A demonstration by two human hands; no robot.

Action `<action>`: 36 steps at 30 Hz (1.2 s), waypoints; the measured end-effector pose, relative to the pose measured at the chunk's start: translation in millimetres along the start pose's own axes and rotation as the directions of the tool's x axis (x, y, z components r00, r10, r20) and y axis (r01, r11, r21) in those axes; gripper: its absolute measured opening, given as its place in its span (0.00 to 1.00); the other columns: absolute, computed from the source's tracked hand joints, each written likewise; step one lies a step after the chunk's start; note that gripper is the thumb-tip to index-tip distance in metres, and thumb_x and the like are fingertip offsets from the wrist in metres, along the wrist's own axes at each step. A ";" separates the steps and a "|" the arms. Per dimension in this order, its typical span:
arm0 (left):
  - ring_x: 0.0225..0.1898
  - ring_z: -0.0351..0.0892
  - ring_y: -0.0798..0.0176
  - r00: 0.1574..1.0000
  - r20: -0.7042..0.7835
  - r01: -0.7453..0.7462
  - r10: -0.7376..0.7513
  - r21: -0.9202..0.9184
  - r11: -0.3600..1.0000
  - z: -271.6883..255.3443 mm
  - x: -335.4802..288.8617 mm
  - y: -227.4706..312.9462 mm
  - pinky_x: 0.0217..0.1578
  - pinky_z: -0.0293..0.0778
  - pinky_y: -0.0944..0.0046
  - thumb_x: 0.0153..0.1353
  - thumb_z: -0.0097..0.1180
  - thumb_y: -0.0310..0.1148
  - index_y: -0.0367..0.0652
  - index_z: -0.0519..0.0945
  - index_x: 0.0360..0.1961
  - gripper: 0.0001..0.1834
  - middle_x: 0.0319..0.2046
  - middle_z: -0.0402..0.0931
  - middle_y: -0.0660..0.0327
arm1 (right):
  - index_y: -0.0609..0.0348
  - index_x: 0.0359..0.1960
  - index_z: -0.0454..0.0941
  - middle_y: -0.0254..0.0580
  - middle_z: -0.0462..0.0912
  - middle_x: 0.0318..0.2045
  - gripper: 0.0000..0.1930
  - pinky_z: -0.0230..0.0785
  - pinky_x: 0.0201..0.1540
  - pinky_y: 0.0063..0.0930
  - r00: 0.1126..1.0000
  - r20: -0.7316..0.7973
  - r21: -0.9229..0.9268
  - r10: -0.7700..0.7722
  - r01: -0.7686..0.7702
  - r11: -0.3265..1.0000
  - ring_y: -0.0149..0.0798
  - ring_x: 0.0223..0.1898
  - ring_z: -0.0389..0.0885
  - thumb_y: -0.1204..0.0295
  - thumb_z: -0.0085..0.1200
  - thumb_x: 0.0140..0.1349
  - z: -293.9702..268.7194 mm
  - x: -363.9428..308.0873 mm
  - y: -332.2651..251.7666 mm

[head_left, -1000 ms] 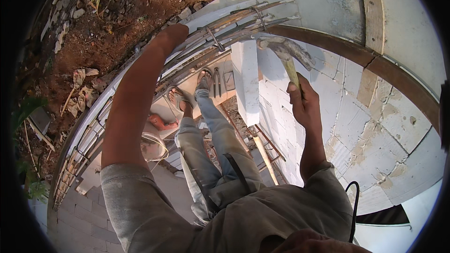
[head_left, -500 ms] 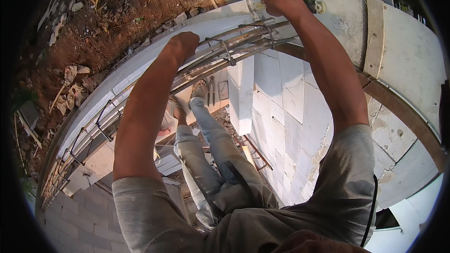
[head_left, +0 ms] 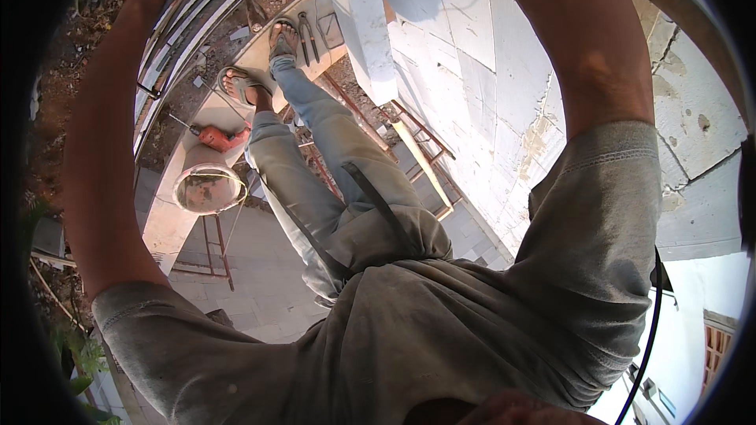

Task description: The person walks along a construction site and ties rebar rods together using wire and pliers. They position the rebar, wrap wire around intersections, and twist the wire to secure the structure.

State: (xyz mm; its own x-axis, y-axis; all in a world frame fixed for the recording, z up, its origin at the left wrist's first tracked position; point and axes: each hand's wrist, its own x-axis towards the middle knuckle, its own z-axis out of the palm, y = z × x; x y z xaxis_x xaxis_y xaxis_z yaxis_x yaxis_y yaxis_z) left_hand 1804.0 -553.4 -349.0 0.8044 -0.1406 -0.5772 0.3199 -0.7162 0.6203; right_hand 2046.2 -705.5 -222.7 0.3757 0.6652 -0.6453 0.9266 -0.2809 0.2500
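Both my hands lie beyond the top edge, so their fingers and anything in them are hidden. My left forearm (head_left: 106, 110) runs up the left side beside a long steel rebar cage (head_left: 146, 92). On the right, my right forearm (head_left: 587, 39) reaches up in front of the pale block wall (head_left: 465, 55). Below the arms, my sandalled feet stand on a plank (head_left: 169, 216). Long-handled pincers (head_left: 308, 35) lie by one foot. An orange power drill (head_left: 220, 138) rests on the plank beside a bucket (head_left: 209, 189) with mortar residue inside.
An upright white block (head_left: 362, 24) stands out from the wall near the pincers. Rusty metal scaffold frames (head_left: 429, 142) rise beneath the plank, which is high above the paved floor (head_left: 260, 252). Rubble and soil show at left.
Both hands have gone out of view past the top edge. The view has shifted lower and toward my body, bringing the drill and bucket into sight, with less of the rebar cage showing.
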 end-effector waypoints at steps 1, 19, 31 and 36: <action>0.36 0.83 0.53 1.000 -0.004 0.011 -0.011 -0.014 1.000 0.9 -3.5 -2.3 0.36 0.76 0.58 0.55 0.51 0.29 0.33 0.82 0.32 0.10 0.32 0.81 0.47 | 0.58 0.36 0.85 0.50 0.84 0.39 0.13 0.74 0.42 0.43 1.000 -0.008 -0.002 0.018 -0.018 1.000 0.50 0.43 0.83 0.70 0.50 0.51 -3.7 -3.9 -3.0; 0.46 0.79 0.49 0.994 0.061 0.081 -0.094 0.183 0.980 7.4 -2.2 22.0 0.47 0.77 0.56 0.48 0.58 0.23 0.39 0.83 0.37 0.12 0.40 0.80 0.50 | 0.54 0.39 0.84 0.45 0.84 0.40 0.12 0.75 0.44 0.39 0.975 0.188 0.034 0.120 -0.129 0.991 0.48 0.43 0.83 0.73 0.51 0.53 -32.8 7.3 -10.6; 0.47 0.79 0.49 0.994 0.068 0.072 -0.083 0.145 0.987 11.4 -1.3 17.0 0.48 0.76 0.56 0.48 0.59 0.24 0.39 0.82 0.37 0.13 0.41 0.80 0.49 | 0.56 0.40 0.83 0.43 0.84 0.41 0.12 0.75 0.43 0.41 0.985 0.149 0.017 0.085 -0.089 0.996 0.47 0.43 0.83 0.74 0.51 0.55 -26.9 9.6 -4.8; 0.47 0.79 0.49 0.993 0.087 0.064 -0.081 0.182 0.981 8.8 0.4 18.4 0.48 0.76 0.56 0.49 0.58 0.23 0.38 0.82 0.36 0.11 0.40 0.80 0.49 | 0.52 0.42 0.83 0.42 0.84 0.40 0.13 0.76 0.42 0.41 0.987 0.155 -0.012 -0.039 0.042 0.999 0.46 0.43 0.83 0.74 0.51 0.55 -21.7 7.2 -15.0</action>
State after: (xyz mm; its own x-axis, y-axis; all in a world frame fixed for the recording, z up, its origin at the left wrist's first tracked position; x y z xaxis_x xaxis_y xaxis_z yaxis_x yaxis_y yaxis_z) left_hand 1805.8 -572.7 -342.5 0.7292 -0.1413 -0.6696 0.2740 -0.8364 0.4748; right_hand 2035.3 -681.6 -215.5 0.3322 0.5602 -0.7588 0.9415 -0.2450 0.2313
